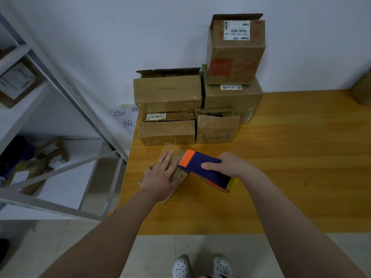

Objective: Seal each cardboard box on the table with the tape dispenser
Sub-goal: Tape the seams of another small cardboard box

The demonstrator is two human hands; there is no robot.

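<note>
A small flat cardboard box (pixel 175 155) lies near the left edge of the wooden table (pixel 291 177). My left hand (pixel 162 175) presses flat on top of it with straight fingers. My right hand (pixel 228 164) grips a tape dispenser (pixel 204 167), dark blue with an orange front end. Its toothed orange tip meets the box top just right of my left fingers. Behind them stands a stack of several cardboard boxes (pixel 167 95) against the wall, some with top flaps raised.
A tall box with a shipping label (pixel 234 51) tops the stack at the back. Another box (pixel 362 91) sits at the far right edge. A grey metal shelf rack (pixel 60 117) holding parcels stands left of the table. A handwritten paper (pixel 126 119) hangs on the wall.
</note>
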